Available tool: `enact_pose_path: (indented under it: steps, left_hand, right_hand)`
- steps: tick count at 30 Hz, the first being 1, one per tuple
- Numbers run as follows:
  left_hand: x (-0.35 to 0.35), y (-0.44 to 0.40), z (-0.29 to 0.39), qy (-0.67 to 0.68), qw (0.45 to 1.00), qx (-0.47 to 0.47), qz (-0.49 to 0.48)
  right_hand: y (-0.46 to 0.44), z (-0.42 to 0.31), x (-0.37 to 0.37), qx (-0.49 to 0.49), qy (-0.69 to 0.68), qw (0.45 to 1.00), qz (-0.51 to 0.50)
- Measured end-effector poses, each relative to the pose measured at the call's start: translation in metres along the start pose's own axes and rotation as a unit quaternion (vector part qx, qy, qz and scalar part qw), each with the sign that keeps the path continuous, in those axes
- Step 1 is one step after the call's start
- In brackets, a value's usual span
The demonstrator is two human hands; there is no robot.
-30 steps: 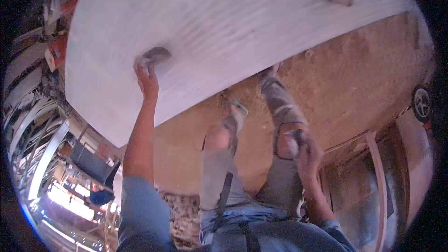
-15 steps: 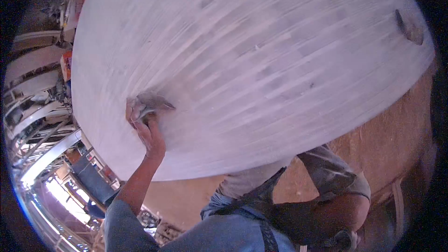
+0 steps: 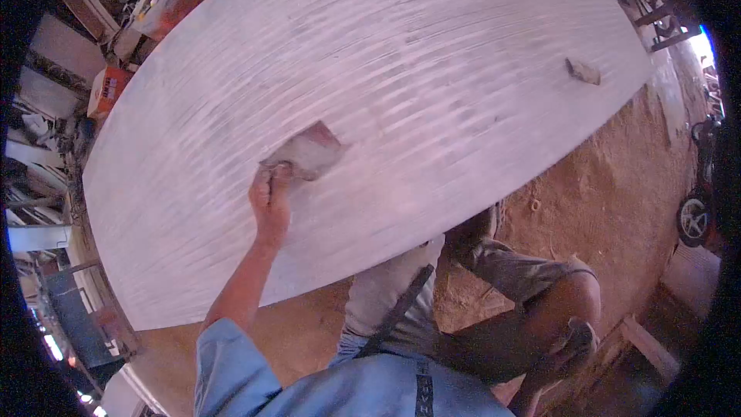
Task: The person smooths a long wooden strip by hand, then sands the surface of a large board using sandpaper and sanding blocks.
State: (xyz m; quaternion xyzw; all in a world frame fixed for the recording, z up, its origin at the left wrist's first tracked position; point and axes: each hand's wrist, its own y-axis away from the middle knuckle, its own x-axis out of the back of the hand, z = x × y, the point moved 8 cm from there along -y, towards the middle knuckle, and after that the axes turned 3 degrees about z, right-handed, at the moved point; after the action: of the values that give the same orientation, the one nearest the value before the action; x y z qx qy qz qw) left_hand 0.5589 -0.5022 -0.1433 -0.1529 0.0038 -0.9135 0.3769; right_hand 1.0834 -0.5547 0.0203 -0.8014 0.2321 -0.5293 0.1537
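My left hand (image 3: 272, 193) is over the large pale, streaked panel (image 3: 386, 208), its fingers closed on the near edge of a dusty grey sheet (image 3: 316, 150) with a reddish corner. A small grey-brown piece (image 3: 584, 72) lies on the panel near its right end. Beside my bent knee at the lower right is my right hand (image 3: 567, 351), its fingers closed around something greyish and partly hidden in shadow.
Brown dusty floor (image 3: 594, 185) shows beyond the panel's near edge, with my legs there. At the right are a spoked wheel (image 3: 694, 218) and a timber piece (image 3: 650, 347). An orange box (image 3: 108, 93) and clutter border the panel's left side.
The view has shifted, showing more of the panel's ends. The piece in my left hand, earlier bunched against the panel, now shows as a broad sheet. My right hand has come further into view.
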Motion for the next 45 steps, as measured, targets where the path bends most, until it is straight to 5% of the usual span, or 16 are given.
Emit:
enact_pose_path:
  steps: [3,6,8,12,14,16,21,29,33,36,38,41,43,45]
  left_hand:
    - [-0.021,0.037,-0.011,-0.039,0.979,0.114,-0.162]
    - [-0.053,0.067,0.028,0.055,0.960,-0.007,-0.273]
    - [-0.081,0.086,0.036,-0.065,0.896,-0.210,-0.385]
    - [-0.076,0.073,0.039,-0.016,0.931,-0.156,-0.328]
    - [-0.075,0.077,0.041,-0.140,0.925,-0.208,-0.286]
    - [-0.076,0.075,0.047,-0.146,0.937,-0.193,-0.252]
    - [-0.067,0.073,0.069,-0.186,0.932,-0.243,-0.193]
    - [-0.070,0.074,0.070,-0.194,0.937,-0.201,-0.210]
    - [-0.096,0.094,0.081,-0.212,0.913,-0.299,-0.179]
    - [-0.134,0.140,0.189,-0.092,0.941,-0.211,-0.249]
    - [-0.152,0.156,0.184,0.063,0.931,0.055,-0.356]
    - [-0.161,0.166,0.149,-0.012,0.872,0.154,-0.465]
    - [-0.157,0.174,0.154,0.051,0.882,0.113,-0.455]
    - [-0.148,0.174,0.134,0.015,0.882,0.230,-0.410]
  right_hand:
    - [0.009,-0.019,0.003,-0.100,-0.021,0.995,0.001]
    - [0.028,0.012,-0.012,-0.182,-0.172,0.968,0.008]
    - [0.025,0.010,-0.038,-0.227,-0.271,0.934,-0.056]
    - [0.005,-0.055,-0.104,-0.170,-0.247,0.922,-0.247]
    - [-0.001,-0.079,-0.126,-0.110,-0.237,0.918,-0.299]
    - [-0.006,-0.097,-0.149,-0.151,-0.333,0.862,-0.350]
    - [-0.031,-0.121,-0.175,-0.032,-0.383,0.850,-0.360]
    - [-0.070,-0.113,-0.173,0.105,-0.424,0.822,-0.365]
    - [-0.056,-0.089,-0.178,0.126,-0.417,0.821,-0.368]
    - [-0.062,-0.102,-0.143,0.143,-0.451,0.806,-0.356]
    - [-0.056,-0.099,-0.147,0.132,-0.450,0.800,-0.373]
    - [-0.052,-0.106,-0.150,0.119,-0.432,0.806,-0.387]
    - [-0.060,-0.102,-0.136,0.128,-0.417,0.852,-0.290]
    - [-0.055,-0.094,-0.153,0.073,-0.413,0.849,-0.321]
